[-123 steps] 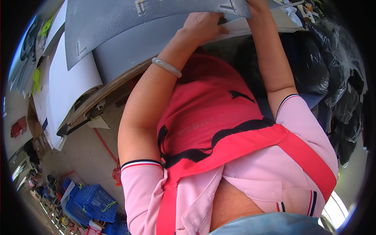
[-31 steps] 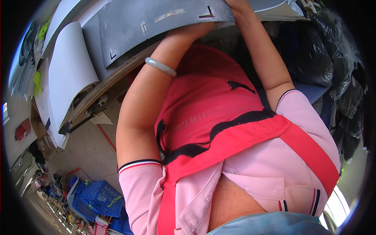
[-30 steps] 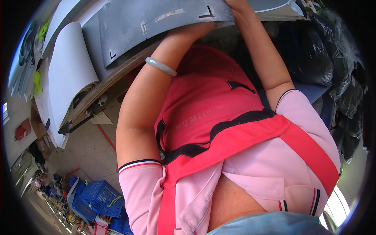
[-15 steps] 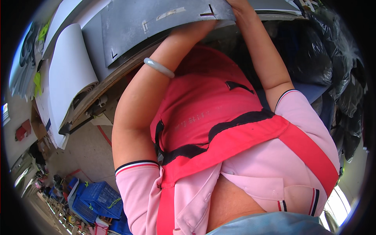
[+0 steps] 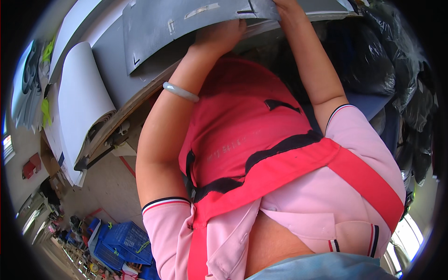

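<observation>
A grey flat board [image 5: 172, 35] with black corner marks and strips of tape lies at the top of the view. Its near edge is raised over the layers beneath. My left hand [image 5: 220, 37] reaches under that edge, and the board hides most of its fingers. A pale bangle [image 5: 181, 92] circles my left wrist. At the board's right end, my right hand [image 5: 285, 3] is closed around the corner, partly cut off by the picture's upper rim. Below the board lies a dark grey sheet [image 5: 116, 70] on the worktable [image 5: 151, 86].
Left of the board, a white sheet [image 5: 84, 88] curls over the table's edge. Black plastic bags [image 5: 368, 65] are piled at the right. Blue crates [image 5: 126, 240] stand on the floor at the lower left. My red apron [image 5: 242, 116] comes close to the table.
My left hand has shifted left beneath the board's edge, and its back shows more. The right hand stays at the corner. The board sits slightly higher in view.
</observation>
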A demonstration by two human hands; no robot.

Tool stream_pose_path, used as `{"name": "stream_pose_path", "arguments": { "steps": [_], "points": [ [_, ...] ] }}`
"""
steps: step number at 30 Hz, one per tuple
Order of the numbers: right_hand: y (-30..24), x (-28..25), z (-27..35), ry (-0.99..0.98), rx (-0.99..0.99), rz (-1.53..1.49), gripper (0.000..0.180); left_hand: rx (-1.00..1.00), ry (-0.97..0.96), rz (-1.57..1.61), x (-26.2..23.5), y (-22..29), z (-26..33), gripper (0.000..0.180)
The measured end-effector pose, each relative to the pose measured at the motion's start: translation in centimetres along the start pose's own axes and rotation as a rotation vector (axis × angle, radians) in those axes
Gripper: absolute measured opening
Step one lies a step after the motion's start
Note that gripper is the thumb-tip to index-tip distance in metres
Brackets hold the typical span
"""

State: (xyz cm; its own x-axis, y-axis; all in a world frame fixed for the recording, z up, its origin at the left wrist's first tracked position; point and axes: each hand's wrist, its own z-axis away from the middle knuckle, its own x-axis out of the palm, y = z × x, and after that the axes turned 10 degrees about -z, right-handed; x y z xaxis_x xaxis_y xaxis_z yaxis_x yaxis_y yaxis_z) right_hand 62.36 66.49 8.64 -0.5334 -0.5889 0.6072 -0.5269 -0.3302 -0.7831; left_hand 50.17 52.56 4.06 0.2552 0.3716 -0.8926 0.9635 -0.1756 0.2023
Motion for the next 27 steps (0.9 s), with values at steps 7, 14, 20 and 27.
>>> {"name": "stream_pose_path", "arguments": {
  "steps": [7,14,20,27],
  "points": [
    [-0.4,-1.4,0.5,0.073,-0.006,0.052,0.021,0.023,-0.087,-0.048,-0.5,1.7,-1.0,0.051],
    [0.2,-2.4,0.7,0.098,-0.029,-0.026,0.024,-0.055,-0.091,0.068,0.0,1.4,-1.2,0.054],
    [0.3,-2.9,0.6,0.099,-0.007,-0.017,0.022,-0.096,-0.119,0.123,-0.1,1.0,-1.0,0.048],
    [0.0,-2.3,0.8,0.101,-0.015,-0.038,0.022,0.074,-0.128,-0.092,-0.7,1.5,-1.0,0.041]
  ]
}}
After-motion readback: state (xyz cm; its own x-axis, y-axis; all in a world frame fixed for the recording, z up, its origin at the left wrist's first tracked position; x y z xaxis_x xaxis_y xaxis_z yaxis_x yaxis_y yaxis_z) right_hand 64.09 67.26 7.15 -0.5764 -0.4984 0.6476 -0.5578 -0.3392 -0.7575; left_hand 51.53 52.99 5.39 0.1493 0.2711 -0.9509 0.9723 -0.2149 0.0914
